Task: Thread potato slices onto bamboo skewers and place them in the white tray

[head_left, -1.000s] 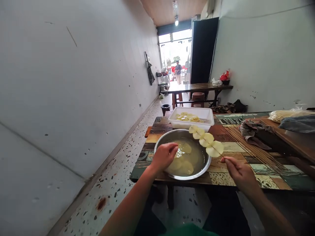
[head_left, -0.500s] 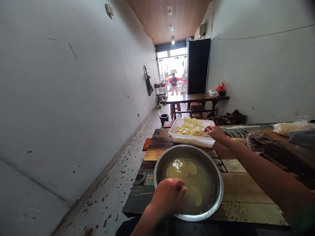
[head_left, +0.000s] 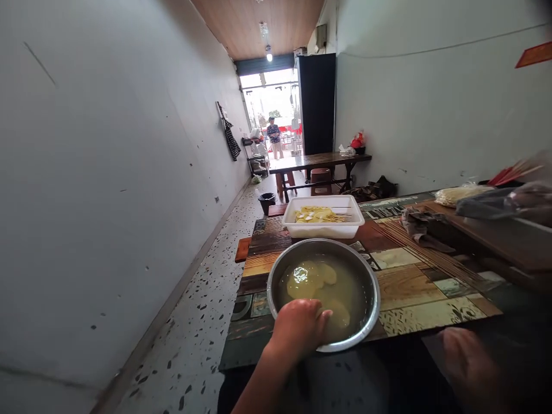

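Note:
My left hand [head_left: 301,325] is over the near left part of a steel basin [head_left: 375,307], its fingers curled down toward the cloudy water; what they hold, if anything, is hidden. Pale yellow slices, like potato, [head_left: 311,280] lie in that water. Low at the right, below the table's edge, my right hand [head_left: 468,359] is smeared by motion, so its fingers cannot be read. Behind the basin, a white plastic tub [head_left: 323,231] holds more yellow slices [head_left: 317,214] on thin skewers. Loose bamboo skewers [head_left: 425,250] lie in a bundle on the table to the right.
A crumpled cloth [head_left: 417,224] lies beside the skewers. Plastic bags [head_left: 495,201] sit on a board farther right. Beyond are a second table [head_left: 319,161], a stool [head_left: 321,183] and a black bin [head_left: 267,202]. A person [head_left: 274,138] stands by the doorway.
My right hand has left the tub and dropped to the lower right, letting go of the skewer of slices, which now lies in the tub. My left hand stays at the basin. The view has swung right.

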Demonstrator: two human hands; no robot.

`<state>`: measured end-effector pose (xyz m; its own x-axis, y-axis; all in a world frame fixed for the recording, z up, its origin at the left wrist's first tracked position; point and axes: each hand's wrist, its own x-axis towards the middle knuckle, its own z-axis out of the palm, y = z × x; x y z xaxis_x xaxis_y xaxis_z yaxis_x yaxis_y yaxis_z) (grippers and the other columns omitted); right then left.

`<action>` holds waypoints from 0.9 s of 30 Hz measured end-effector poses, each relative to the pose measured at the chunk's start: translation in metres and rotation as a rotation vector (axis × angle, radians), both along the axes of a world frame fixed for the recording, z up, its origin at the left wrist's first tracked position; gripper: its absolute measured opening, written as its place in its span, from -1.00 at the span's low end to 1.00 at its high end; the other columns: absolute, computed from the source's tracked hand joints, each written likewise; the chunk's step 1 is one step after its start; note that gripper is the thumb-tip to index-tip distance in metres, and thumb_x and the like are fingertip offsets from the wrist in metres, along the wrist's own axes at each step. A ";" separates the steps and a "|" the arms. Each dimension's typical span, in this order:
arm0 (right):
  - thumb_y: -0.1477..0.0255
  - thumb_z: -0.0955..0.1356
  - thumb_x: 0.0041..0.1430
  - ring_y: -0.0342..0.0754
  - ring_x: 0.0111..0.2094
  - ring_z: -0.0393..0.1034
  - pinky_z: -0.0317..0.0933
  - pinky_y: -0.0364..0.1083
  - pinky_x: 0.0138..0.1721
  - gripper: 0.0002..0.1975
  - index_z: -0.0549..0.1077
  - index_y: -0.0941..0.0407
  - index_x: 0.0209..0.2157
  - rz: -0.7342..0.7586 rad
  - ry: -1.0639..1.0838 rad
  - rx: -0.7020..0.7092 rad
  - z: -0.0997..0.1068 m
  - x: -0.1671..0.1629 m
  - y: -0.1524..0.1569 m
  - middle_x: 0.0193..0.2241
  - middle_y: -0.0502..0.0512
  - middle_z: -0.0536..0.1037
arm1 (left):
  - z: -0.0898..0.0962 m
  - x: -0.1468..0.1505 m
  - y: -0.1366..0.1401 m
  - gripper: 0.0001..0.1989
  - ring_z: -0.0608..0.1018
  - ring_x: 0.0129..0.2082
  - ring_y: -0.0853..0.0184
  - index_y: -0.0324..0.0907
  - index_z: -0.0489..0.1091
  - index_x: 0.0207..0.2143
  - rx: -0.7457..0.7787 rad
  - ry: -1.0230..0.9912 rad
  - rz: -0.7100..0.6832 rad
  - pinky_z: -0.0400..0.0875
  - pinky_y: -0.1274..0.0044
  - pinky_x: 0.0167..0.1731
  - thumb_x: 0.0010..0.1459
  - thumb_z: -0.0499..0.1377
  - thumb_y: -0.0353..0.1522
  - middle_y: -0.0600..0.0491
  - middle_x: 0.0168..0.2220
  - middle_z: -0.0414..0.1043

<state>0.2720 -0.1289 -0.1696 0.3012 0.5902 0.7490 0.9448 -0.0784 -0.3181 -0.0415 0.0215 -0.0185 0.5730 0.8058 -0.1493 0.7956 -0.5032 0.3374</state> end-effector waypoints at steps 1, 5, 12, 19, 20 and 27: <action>0.34 0.24 0.21 0.09 -0.41 0.43 0.29 0.06 -0.29 -0.77 0.43 0.06 -0.47 0.066 -0.084 -0.014 -0.019 -0.003 -0.019 -0.50 0.16 0.50 | 0.000 0.001 0.000 -0.57 0.55 -0.14 0.12 -0.15 0.52 -0.19 0.012 0.023 -0.021 0.33 0.40 -0.18 0.24 -0.06 -0.13 -0.16 -0.21 0.54; 0.35 0.22 0.23 0.11 -0.35 0.47 0.30 0.07 -0.28 -0.70 0.56 0.06 -0.42 0.027 -0.039 -0.556 -0.077 -0.016 -0.046 -0.41 0.18 0.56 | 0.000 0.002 0.002 -0.57 0.55 -0.12 0.13 -0.16 0.52 -0.16 0.017 0.058 -0.046 0.34 0.42 -0.19 0.24 -0.05 -0.14 -0.16 -0.19 0.55; 0.55 0.28 0.15 0.18 -0.17 0.42 0.23 0.13 -0.13 -0.80 0.56 0.18 -0.35 0.000 0.009 -0.857 -0.110 -0.035 -0.025 -0.27 0.27 0.55 | -0.003 -0.003 0.011 -0.54 0.54 -0.10 0.20 -0.10 0.51 -0.07 -0.071 0.058 0.004 0.32 0.51 -0.20 0.17 0.00 -0.07 -0.03 -0.11 0.55; 0.36 0.35 0.26 0.03 -0.05 0.38 0.21 0.13 0.02 -0.82 0.49 0.20 -0.29 0.186 0.015 -0.996 -0.096 -0.039 -0.015 -0.19 0.12 0.53 | -0.011 0.000 0.030 -0.53 0.53 -0.12 0.20 -0.16 0.52 -0.10 -0.187 0.043 0.023 0.33 0.53 -0.16 0.04 0.14 -0.08 -0.01 -0.08 0.54; 0.36 0.35 0.26 0.04 -0.04 0.38 0.22 0.14 0.02 -0.82 0.49 0.21 -0.27 0.208 0.028 -0.995 -0.094 -0.042 -0.015 -0.18 0.13 0.52 | -0.012 0.000 0.031 -0.54 0.53 -0.12 0.20 -0.17 0.53 -0.12 -0.188 0.040 0.026 0.32 0.54 -0.15 0.03 0.15 -0.09 0.00 -0.09 0.54; 0.39 0.35 0.26 -0.09 -0.31 0.45 0.33 -0.04 -0.22 -0.82 0.48 0.20 -0.37 0.395 0.154 -0.909 -0.043 -0.047 -0.036 -0.35 0.05 0.54 | -0.006 0.010 0.027 -0.47 0.44 -0.43 0.33 -0.25 0.42 -0.02 -0.191 0.223 0.087 0.26 0.57 -0.43 -0.03 0.13 -0.18 0.06 -0.43 0.45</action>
<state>0.2249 -0.1650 -0.2130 0.0156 0.9977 -0.0664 0.9093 -0.0418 -0.4141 -0.0320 0.0486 -0.0247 0.4388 0.7958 -0.4172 0.8981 -0.3737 0.2318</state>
